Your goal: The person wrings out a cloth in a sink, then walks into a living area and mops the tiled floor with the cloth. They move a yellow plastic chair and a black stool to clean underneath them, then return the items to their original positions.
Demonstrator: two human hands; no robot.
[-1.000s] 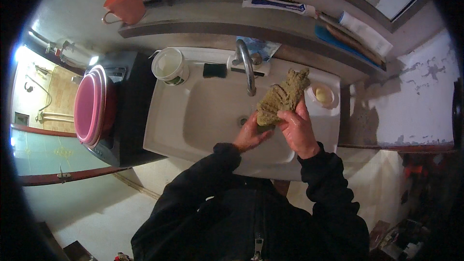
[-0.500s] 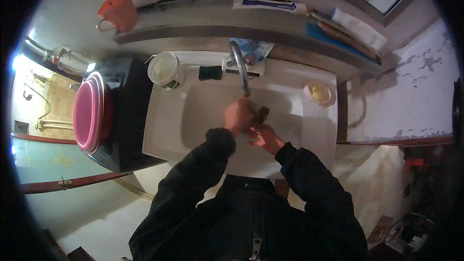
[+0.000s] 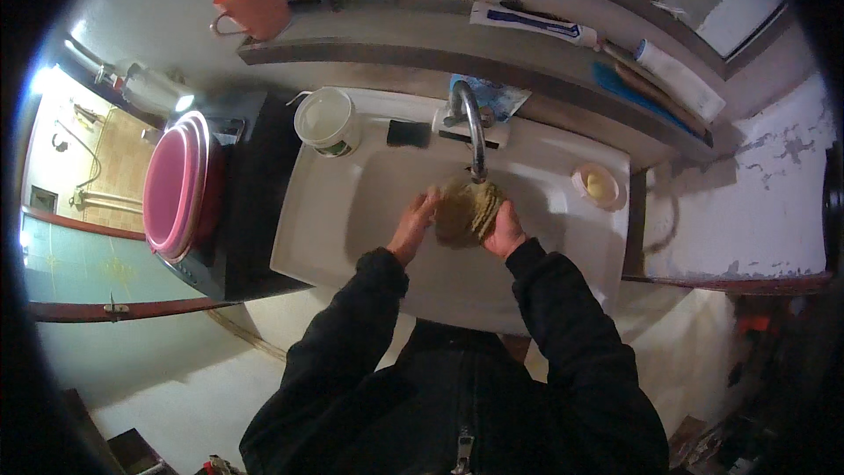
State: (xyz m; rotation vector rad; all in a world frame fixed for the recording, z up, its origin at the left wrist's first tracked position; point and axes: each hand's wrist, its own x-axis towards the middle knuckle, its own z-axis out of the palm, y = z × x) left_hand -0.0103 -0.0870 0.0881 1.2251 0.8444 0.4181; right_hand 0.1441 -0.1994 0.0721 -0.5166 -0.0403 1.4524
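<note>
An olive-yellow knitted piece (image 3: 468, 211) with a ribbed right side is spread between my hands, over the basin of the white sink (image 3: 294, 242). My left hand (image 3: 413, 225) grips its left edge with the fingertips. On the other side, my right hand (image 3: 504, 230) is closed round the ribbed edge. The curved metal faucet (image 3: 476, 136) ends just above the knit's top edge. Whether water runs from it is hard to make out.
Along the sink's back stand a white bucket (image 3: 325, 121) and a dark green scouring pad (image 3: 409, 133). A soap dish (image 3: 600, 186) sits at right. Pink basins (image 3: 170, 186) rest on a black appliance (image 3: 259, 233). Above runs a shelf (image 3: 369, 46) with an orange mug (image 3: 255, 2) and tubes.
My hands have moved apart, and the knitted piece, bunched between them before, is now opened out under the faucet. The whole view has shifted slightly.
</note>
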